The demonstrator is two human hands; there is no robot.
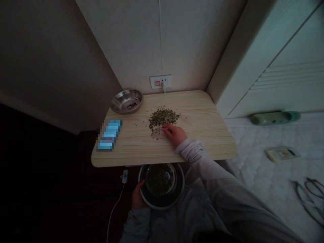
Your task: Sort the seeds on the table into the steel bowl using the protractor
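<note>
A loose heap of small dark-green beans or seeds (163, 117) lies spread over the small wooden table (202, 111). My right hand (174, 134) rests at the near edge of the heap, its thumb and fingers pinched together. A few strays and a faint pale patch show beside the fingertips, but whatever is between them is too small to name. Below the table's front edge, over my lap, my left hand (139, 196) grips the left side of a round bowl (183, 189) by its rim. Dark grains seem to show inside it, though the light is dim.
A shiny metal bowl (124, 99) stands at the table's back left, with a lit phone (109, 135) nearer. A plug sits in the wall socket (160, 82). A white charging cable (113, 206) hangs at left. On the bed (248, 175) lie a green case (274, 117), a small box (282, 154) and eyeglasses (305, 199).
</note>
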